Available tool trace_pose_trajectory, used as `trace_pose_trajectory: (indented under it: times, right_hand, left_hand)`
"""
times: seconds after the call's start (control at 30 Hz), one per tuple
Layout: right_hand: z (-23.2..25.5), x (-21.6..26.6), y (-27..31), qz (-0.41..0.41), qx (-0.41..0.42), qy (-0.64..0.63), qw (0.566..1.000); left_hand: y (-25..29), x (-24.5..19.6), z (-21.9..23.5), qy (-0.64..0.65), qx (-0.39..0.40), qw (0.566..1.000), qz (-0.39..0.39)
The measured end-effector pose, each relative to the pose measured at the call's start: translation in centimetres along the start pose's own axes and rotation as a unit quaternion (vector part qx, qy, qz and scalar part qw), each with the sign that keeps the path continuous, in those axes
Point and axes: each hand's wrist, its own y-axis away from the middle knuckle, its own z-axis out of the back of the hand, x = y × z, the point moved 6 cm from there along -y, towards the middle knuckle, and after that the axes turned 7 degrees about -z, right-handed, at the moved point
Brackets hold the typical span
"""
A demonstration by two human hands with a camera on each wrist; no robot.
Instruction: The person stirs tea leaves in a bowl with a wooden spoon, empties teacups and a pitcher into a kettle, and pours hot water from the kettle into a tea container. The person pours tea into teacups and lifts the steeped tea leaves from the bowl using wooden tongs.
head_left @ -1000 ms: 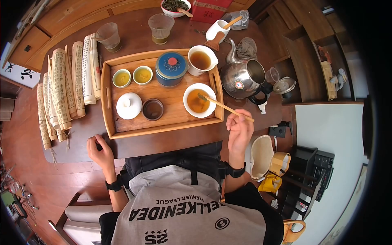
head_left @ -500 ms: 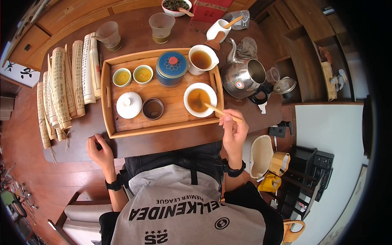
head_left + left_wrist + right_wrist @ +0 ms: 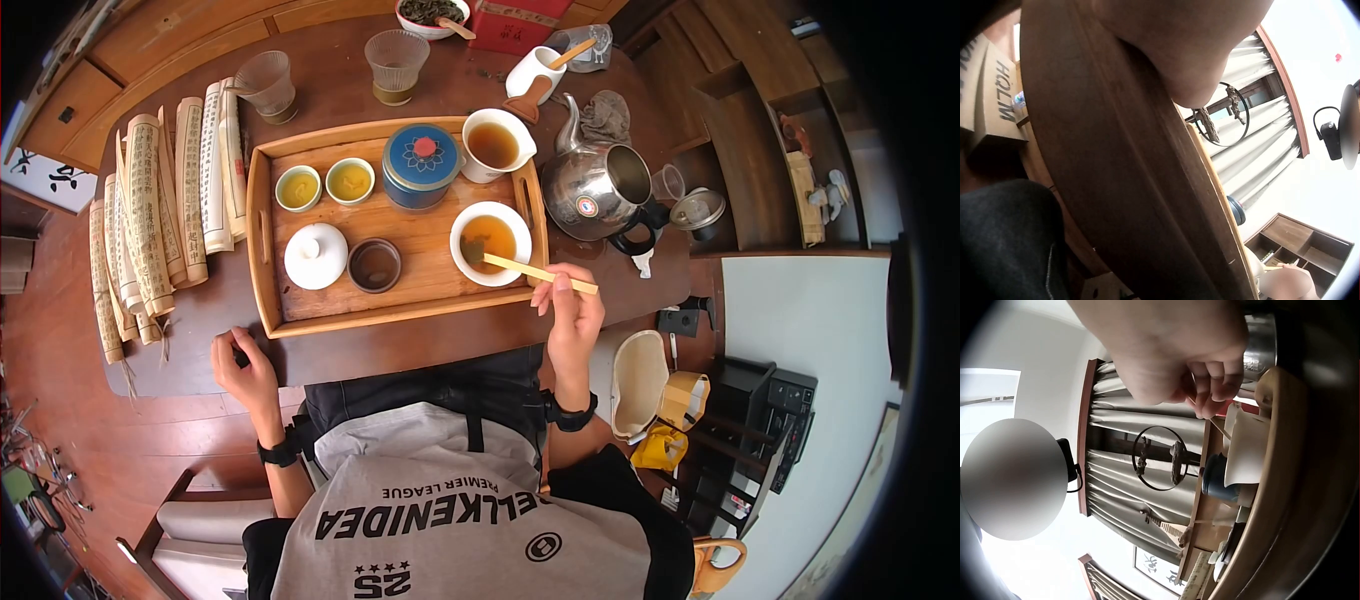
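My right hand point(image 3: 574, 325) pinches a slim wooden tea stick point(image 3: 525, 268) between thumb and fingers. The stick slants over the near rim of a white gaiwan bowl point(image 3: 525, 238) holding amber tea, and its far end lies by dark wet tea leaves point(image 3: 473, 251). Seen from the right wrist, the fingers point(image 3: 1210, 409) are above the white bowl point(image 3: 1249, 447). Loosely curled and holding nothing, my left hand point(image 3: 245, 370) rests at the table's front edge, left of the wooden tray point(image 3: 390, 322). The white lid point(image 3: 316, 258) sits on the tray beside a small brown cup point(image 3: 374, 266).
Also on the tray are two small tea cups point(image 3: 350, 182), a blue canister point(image 3: 423, 170) and a white pitcher point(image 3: 497, 148) of tea. A steel kettle point(image 3: 590, 195) stands right of it. Rolled bamboo-style scrolls point(image 3: 150, 215) lie left; two glasses point(image 3: 396, 65) stand behind.
My right hand has shifted slightly left and toward me. The stick's far end and the tea leaves have moved to the left side of the bowl. The left hand stays put.
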Motion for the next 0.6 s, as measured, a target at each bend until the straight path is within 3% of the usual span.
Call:
trace_pose_trajectory:
  times: [0.6]
  right_hand:
    - [1.3, 0.0, -0.1, 0.006, -0.038, -0.076, 0.996]
  left_hand:
    - [0.1, 0.4, -0.1, 0.004, -0.004, 1.000, -0.001]
